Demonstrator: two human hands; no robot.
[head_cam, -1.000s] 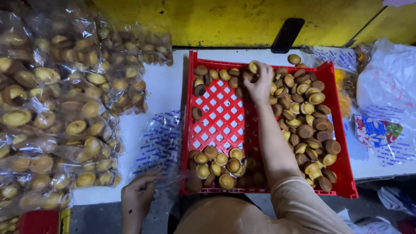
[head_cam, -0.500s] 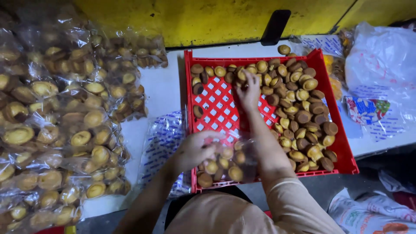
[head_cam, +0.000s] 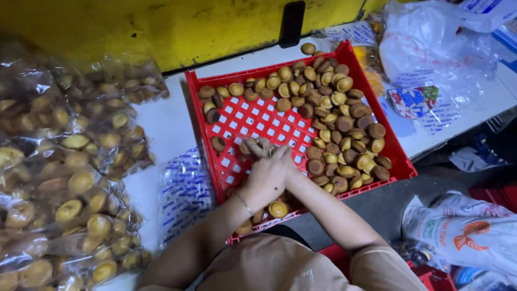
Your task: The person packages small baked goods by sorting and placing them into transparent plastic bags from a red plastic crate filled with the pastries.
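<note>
Right over the red crate (head_cam: 243, 114) both hands met, the left hand (head_cam: 266, 180) cupped across the right hand (head_cam: 284, 161), fingers closed on a few small round cakes (head_cam: 256, 145) low above the mesh so none could spill outside.

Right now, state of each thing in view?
red crate: part full, small round cakes heaped along its right side
left hand: over crate, gripping cakes
right hand: hidden behind left
sealed cake bags: filled, piled at left
flat printed bags: empty
</note>
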